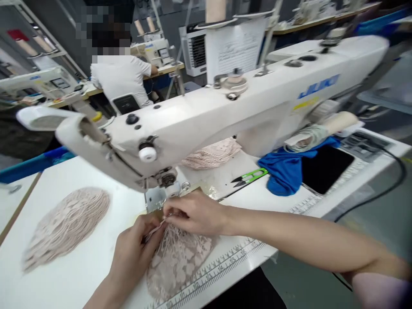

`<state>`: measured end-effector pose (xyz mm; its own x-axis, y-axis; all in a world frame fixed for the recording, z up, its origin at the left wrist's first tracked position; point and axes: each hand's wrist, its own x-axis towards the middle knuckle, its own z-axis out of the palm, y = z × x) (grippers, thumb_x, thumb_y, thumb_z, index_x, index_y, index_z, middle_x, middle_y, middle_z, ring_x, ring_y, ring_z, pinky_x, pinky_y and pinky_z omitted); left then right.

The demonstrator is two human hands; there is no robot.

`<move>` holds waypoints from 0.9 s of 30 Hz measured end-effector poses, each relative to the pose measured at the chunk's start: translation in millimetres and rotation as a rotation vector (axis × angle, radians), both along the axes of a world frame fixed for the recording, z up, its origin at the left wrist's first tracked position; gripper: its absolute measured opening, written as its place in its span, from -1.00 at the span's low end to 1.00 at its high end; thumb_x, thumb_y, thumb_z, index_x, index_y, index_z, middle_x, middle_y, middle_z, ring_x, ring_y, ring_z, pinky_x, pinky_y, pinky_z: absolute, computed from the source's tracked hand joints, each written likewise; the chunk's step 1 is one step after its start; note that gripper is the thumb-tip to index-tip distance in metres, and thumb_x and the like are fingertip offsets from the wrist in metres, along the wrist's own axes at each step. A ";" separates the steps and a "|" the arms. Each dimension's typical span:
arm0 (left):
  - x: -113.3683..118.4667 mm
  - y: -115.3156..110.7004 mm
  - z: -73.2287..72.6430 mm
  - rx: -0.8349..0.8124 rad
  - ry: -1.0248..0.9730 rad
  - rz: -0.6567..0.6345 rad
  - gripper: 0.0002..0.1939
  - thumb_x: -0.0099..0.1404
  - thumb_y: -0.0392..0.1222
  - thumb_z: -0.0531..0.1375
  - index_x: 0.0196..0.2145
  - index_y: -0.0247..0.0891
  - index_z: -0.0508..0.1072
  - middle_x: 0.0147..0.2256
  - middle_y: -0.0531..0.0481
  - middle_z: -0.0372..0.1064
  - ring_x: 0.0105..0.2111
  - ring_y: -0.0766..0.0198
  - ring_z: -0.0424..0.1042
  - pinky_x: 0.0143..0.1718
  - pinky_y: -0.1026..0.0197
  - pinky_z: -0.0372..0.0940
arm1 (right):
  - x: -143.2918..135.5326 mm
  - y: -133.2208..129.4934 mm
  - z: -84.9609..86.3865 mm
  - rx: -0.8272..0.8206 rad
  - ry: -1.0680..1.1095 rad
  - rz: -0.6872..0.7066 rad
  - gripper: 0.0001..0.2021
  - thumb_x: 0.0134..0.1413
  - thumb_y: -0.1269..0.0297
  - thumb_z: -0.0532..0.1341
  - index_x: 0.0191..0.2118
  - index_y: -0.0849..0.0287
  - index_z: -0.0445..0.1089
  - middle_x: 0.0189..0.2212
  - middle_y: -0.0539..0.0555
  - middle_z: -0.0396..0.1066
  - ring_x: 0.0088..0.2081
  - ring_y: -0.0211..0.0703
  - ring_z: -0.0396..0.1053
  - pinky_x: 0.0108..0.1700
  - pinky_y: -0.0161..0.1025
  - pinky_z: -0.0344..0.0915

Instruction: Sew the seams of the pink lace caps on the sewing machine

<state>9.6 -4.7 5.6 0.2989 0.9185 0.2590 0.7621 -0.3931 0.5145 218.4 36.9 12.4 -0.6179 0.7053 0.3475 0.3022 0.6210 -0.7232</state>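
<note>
Bare forearms reach in from the near side of the sewing machine (199, 116), the right one bent under a pale sleeve (380, 289). The left hand (128, 253) and the right hand (199, 213) meet just in front of the machine's needle area, thumbs and fingers pinching the upper edge of a pale pink lace piece (180, 262). Both grips look closed on that edge, though the exact fingertip contact is partly hidden. The lower part of the lace piece spreads on the table, toward the person from the machine, reaching the printed ruler strip (222, 268).

The lace piece looks very light, limp and openwork, so it would probably fold, stretch or snag rather than hold a shape. A light pinch close to the edge, where layers seem to bunch, should govern it best; pulling by the loose threads or the open pattern might distort or tear it. It seems more apt to shift than to be truly slippery.

A lace stack (71, 223) lies left of the machine, its layers fanned, and more lace (212, 154) sits beneath the machine's arm. Green-handled snips (254, 175) and a blue cloth (285, 171) lie to the machine's right.
</note>
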 end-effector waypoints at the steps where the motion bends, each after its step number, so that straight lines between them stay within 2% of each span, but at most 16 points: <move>1: -0.3 -0.2 0.2 0.032 0.004 -0.013 -0.90 0.31 -0.12 0.11 -0.33 -0.12 0.23 -0.60 0.23 0.37 -0.69 0.39 0.29 -0.61 0.36 0.17 | 0.1 -0.5 -0.5 0.011 0.013 -0.001 -0.95 0.19 0.36 0.15 -0.26 0.16 0.36 -0.54 -0.10 0.35 -0.53 -0.34 0.26 -0.43 -0.40 0.14; 5: -3.0 0.9 0.8 0.217 0.021 -0.101 -0.90 0.31 -0.26 0.11 -0.32 -0.14 0.20 -0.61 0.25 0.29 -0.72 0.44 0.19 -0.64 0.38 0.07 | 0.1 -2.4 -4.2 0.060 0.031 0.033 -0.90 0.25 0.33 0.09 -0.18 0.16 0.32 -0.58 -0.13 0.28 -0.59 -0.37 0.20 -0.50 -0.40 0.11; 8: -3.0 1.1 0.7 0.281 0.025 -0.159 -0.88 0.31 -0.33 0.09 -0.31 -0.15 0.17 -0.62 0.25 0.24 -0.70 0.45 0.16 -0.62 0.39 0.06 | 0.0 -4.2 -6.3 0.101 0.019 0.021 -0.87 0.25 0.33 0.09 -0.11 0.17 0.28 -0.60 -0.16 0.22 -0.62 -0.39 0.16 -0.54 -0.42 0.09; 15: -0.6 1.1 0.0 0.308 -0.007 -0.207 -0.89 0.34 -0.35 0.03 -0.30 -0.17 0.17 -0.59 0.21 0.23 -0.67 0.44 0.16 -0.62 0.37 0.10 | -0.5 -6.1 -7.5 0.152 -0.001 0.047 -0.91 0.24 0.37 0.06 -0.16 0.14 0.26 -0.61 -0.17 0.19 -0.65 -0.41 0.10 -0.59 -0.43 0.05; 23: -1.4 1.0 -1.0 0.324 -0.004 -0.231 -0.89 0.35 -0.34 0.05 -0.29 -0.16 0.17 -0.58 0.21 0.26 -0.67 0.41 0.18 -0.60 0.35 0.12 | 0.1 -6.6 -3.8 0.108 -0.020 0.082 -0.86 0.20 0.38 0.07 -0.13 0.17 0.29 -0.59 -0.15 0.25 -0.66 -0.41 0.11 -0.59 -0.40 0.09; 27: -2.3 0.6 -1.5 0.348 0.011 -0.230 -0.88 0.33 -0.36 0.06 -0.28 -0.17 0.17 -0.58 0.21 0.26 -0.67 0.41 0.18 -0.60 0.35 0.11 | -1.5 -5.2 -3.3 0.212 0.082 0.080 -0.88 0.22 0.42 0.08 -0.17 0.17 0.33 -0.58 -0.13 0.33 -0.63 -0.42 0.20 -0.56 -0.43 0.17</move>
